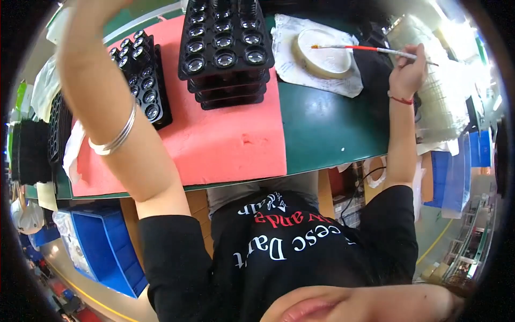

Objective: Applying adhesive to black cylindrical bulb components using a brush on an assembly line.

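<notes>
My right hand (409,70) is closed around a thin paintbrush (370,49) with a red and silver handle. The brush lies level, its brown bristle tip over a round, shallow white dish (325,52). That dish rests on a white paper-like sheet (284,40) on the green table. My left arm stretches forward at the far left, and my left hand (102,6) is cut off by the top edge, its fingers out of sight. To its right stands a stack of black trays (230,75) holding round clear lenses. Beside the arm lies another black lens tray (161,102), partly hidden by it.
A pink foam mat (236,145) covers the left part of the green table (332,129). A translucent wrapped bundle (429,91) stands right of my right hand. Blue bins (110,247) sit below at the left, with other blue boxes at the right.
</notes>
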`<state>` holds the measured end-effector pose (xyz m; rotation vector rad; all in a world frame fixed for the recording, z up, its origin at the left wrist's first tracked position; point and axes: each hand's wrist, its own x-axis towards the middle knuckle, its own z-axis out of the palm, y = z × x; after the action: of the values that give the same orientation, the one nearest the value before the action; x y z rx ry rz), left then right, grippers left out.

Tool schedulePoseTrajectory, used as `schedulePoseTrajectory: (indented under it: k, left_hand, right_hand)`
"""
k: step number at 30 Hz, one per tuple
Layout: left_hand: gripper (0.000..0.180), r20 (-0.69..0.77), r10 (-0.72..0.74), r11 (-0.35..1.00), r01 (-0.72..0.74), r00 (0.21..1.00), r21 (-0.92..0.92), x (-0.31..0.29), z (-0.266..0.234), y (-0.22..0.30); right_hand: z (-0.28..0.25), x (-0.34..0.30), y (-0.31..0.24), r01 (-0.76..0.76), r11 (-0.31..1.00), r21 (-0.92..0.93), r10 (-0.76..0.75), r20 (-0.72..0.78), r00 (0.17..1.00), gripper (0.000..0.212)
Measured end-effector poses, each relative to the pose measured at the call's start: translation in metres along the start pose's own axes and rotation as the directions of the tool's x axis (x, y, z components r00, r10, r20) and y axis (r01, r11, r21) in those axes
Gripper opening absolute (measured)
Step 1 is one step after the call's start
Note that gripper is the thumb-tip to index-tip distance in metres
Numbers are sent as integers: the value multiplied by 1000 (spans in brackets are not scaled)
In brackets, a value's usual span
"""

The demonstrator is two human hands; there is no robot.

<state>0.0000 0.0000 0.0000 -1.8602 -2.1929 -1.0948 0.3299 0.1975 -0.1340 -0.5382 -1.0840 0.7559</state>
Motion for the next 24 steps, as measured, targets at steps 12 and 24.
schedulePoseTrajectory:
  k: [12, 24]
  left_hand:
    - [38, -5, -182, 894, 167, 983, 416, 35, 41, -44]
    - [37, 32, -172, 922, 149, 985, 358, 39, 52, -53]
  right_hand:
    - [9, -10, -10, 17, 1000, 2, -17, 40, 999, 32]
    - [9, -9, -11, 25, 999, -27, -24, 22, 999, 30]
